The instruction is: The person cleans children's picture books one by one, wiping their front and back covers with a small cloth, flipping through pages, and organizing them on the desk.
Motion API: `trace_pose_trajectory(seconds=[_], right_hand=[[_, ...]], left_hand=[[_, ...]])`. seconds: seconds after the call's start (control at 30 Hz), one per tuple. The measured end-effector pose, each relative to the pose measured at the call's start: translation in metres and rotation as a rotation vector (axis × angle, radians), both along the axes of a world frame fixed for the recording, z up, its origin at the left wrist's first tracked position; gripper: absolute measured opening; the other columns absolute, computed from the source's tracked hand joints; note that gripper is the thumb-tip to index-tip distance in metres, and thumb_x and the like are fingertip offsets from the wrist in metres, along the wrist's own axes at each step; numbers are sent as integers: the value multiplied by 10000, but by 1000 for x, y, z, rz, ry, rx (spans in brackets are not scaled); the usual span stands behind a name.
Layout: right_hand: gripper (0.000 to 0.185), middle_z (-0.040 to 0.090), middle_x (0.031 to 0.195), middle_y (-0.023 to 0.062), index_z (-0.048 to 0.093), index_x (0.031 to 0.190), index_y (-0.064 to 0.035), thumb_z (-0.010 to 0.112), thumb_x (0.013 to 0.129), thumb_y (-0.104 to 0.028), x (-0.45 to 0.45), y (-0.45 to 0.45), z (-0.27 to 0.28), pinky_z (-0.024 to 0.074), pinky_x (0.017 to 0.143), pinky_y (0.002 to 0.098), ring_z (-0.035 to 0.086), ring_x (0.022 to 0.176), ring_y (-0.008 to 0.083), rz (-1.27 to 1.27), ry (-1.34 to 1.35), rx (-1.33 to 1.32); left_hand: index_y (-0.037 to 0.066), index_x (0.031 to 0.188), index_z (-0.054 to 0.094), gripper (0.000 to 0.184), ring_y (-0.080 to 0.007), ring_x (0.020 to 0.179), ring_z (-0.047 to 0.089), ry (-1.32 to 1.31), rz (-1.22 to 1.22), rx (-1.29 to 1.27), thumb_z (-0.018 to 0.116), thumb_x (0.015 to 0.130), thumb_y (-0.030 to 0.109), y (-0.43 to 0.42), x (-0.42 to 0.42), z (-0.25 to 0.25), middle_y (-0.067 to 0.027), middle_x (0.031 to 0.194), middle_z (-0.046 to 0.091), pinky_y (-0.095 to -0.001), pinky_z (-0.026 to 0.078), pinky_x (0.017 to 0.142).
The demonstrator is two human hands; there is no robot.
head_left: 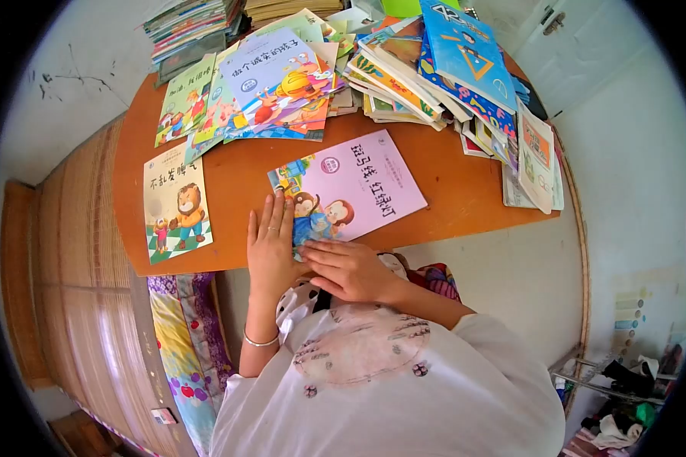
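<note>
A pink picture book point(377, 179) with cartoon monkeys on its cover lies closed and slightly turned on the table, near the front edge. My left hand point(273, 236) rests with fingers stretched out over the book's left edge; a ring and a bracelet show on it. Across the lower left corner of the cover lies my right hand point(347, 268), its fingers extended and flat. Neither hand grips anything. To the left, a cream book with a lion point(183, 209) lies flat by itself.
Several picture books point(263, 80) are spread in a pile at the back left of the orange-brown table point(240, 171). A tall stack of books point(194, 30) stands behind them. More books point(472, 65) are heaped at the back right, with a booklet point(536, 156) near the right edge.
</note>
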State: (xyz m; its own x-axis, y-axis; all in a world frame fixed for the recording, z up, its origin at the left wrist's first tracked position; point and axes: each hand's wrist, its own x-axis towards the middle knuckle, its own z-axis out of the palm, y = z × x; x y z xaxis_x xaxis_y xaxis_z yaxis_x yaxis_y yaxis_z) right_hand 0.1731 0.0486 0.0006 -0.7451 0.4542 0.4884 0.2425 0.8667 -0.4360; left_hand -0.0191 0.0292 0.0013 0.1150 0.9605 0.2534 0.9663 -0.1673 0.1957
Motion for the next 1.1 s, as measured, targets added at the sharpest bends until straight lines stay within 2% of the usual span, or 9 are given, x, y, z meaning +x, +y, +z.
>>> trace_pose_trajectory(seconds=[0.1, 0.17, 0.33, 0.47, 0.63, 0.77, 0.97, 1.03, 1.1], right_hand=[[338, 673, 1202, 138, 668, 1141, 1, 664, 902, -238, 0, 5, -8, 485, 1012, 389, 629, 1154, 284, 23, 64, -23], [300, 695, 1161, 119, 690, 1083, 4, 675, 892, -226, 20, 8, -9, 506, 987, 374, 650, 1122, 268, 9, 58, -12], [227, 728, 1076, 87, 742, 894, -33, 649, 926, -237, 106, 36, -10, 571, 792, 363, 703, 976, 222, -540, 23, 23], [208, 724, 1068, 86, 744, 893, -58, 643, 931, -236, 114, 55, -13, 567, 780, 368, 694, 960, 235, -810, 90, 50], [215, 662, 1204, 112, 704, 981, -15, 720, 840, -176, 14, 10, -3, 519, 924, 382, 624, 1132, 276, -291, 130, -75], [266, 678, 1193, 110, 698, 1084, 3, 709, 872, -157, 3, 6, -7, 531, 941, 361, 651, 1121, 254, -250, 121, -4], [283, 647, 1255, 117, 687, 1098, 2, 634, 927, -217, 91, 44, -9, 515, 960, 384, 629, 1148, 275, -696, -11, -147], [296, 645, 1262, 108, 681, 1119, 0, 605, 944, -227, 93, 47, 2, 518, 953, 391, 621, 1159, 279, -797, -186, 41], [309, 615, 1295, 127, 666, 1137, 8, 624, 927, -215, 66, 35, -1, 504, 974, 405, 594, 1191, 286, -583, -177, 3]], left_hand=[[-8, 1464, 399, 1019, -333, 1449, 327, -106, -8, -20, 818, 630, 401, -2, 1, 6, -187, 1541, 379, -515, 185, 1191], [-2, 1465, 395, 1036, -326, 1460, 307, -122, -9, -25, 821, 632, 443, -4, 4, 10, -192, 1553, 354, -509, 181, 1193], [-8, 1466, 384, 1083, -330, 1468, 289, -102, 14, -4, 768, 678, 628, -2, 5, 3, -222, 1548, 346, -510, 175, 1188], [-10, 1471, 379, 1048, -330, 1467, 290, -102, 6, -6, 757, 709, 604, -1, 7, 5, -223, 1547, 348, -516, 170, 1188], [-8, 1468, 386, 1049, -337, 1461, 298, -118, 5, 11, 733, 716, 635, 0, 6, 3, -220, 1546, 349, -534, 145, 1188], [-7, 1476, 374, 1044, -333, 1460, 300, -133, -25, 24, 734, 726, 624, -1, 0, -3, -218, 1542, 357, -535, 144, 1188], [-23, 1433, 428, 961, -344, 1464, 294, -178, 0, -28, 777, 726, 526, -1, 7, 8, -228, 1541, 358, -526, 160, 1187], [-24, 1430, 433, 966, -349, 1461, 298, -170, -5, -21, 789, 715, 520, -1, 6, 7, -231, 1538, 361, -535, 160, 1185], [-17, 1447, 416, 987, -343, 1459, 302, -159, 1, -23, 772, 722, 550, -1, 6, 7, -223, 1531, 375, -540, 155, 1185]])
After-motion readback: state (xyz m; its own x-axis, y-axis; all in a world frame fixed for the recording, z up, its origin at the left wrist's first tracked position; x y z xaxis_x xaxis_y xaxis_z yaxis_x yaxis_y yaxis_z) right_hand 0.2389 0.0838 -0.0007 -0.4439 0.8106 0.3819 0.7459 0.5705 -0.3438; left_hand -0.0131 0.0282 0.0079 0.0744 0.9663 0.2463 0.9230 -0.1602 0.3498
